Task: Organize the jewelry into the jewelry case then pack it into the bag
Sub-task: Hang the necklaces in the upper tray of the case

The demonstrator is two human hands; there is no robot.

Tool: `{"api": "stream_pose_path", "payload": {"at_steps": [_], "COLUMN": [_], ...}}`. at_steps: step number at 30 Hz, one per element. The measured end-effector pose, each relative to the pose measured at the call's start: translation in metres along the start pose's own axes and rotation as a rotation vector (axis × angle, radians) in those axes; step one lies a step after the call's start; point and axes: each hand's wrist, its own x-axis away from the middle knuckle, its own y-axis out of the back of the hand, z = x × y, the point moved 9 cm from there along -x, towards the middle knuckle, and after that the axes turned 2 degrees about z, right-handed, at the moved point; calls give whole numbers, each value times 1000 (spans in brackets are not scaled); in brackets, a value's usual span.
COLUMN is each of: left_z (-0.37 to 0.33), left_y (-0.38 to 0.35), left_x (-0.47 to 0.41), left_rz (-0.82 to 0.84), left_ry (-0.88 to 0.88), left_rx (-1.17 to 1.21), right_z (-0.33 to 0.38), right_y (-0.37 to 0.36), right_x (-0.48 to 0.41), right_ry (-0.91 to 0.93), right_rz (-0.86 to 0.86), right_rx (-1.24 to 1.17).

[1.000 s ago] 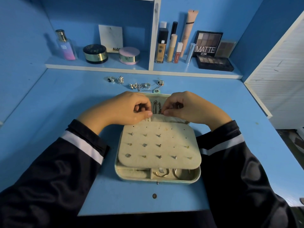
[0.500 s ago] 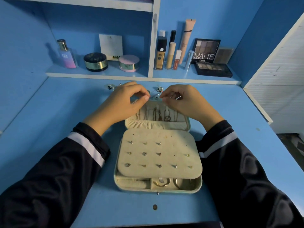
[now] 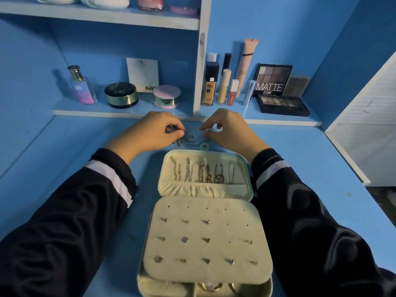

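Right hand [image 3: 229, 132]: thumb and forefinger pinched round a small silver piece of jewelry [image 3: 209, 130]. Left hand [image 3: 153, 131]: thumb and forefinger tips pressed together; gripping anything or not, cannot tell. Between the two, near the back edge of the blue tabletop [image 3: 53, 151], a silver band ring [image 3: 190, 137] and other loose silver bits [image 3: 178, 142]. Just nearer the front edge, an open mint-green jewelry case with cream lining [image 3: 216, 250]: chains [image 3: 203, 173] hanging in the lid, stud earrings [image 3: 184, 240] on the panel.
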Motion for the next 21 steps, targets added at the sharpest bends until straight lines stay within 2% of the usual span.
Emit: {"api": "stream_pose_path", "payload": {"at_steps": [8,16,21], "left_z": [11,0,3], "left_y": [7,-3,-3], "left_x": [-2,-3,-3], "left_rz": [65,62,62], "left_ry": [78,46,78], "left_rx": [-26,-38,-26], "right_z": [4,9,-1], "right_y": [-14,-25,-16], "right_x": [-11,-10,-11], "right_ry": [20,76,6], "right_rz": [55,80,51], "right_rx": [67,178,34]}}
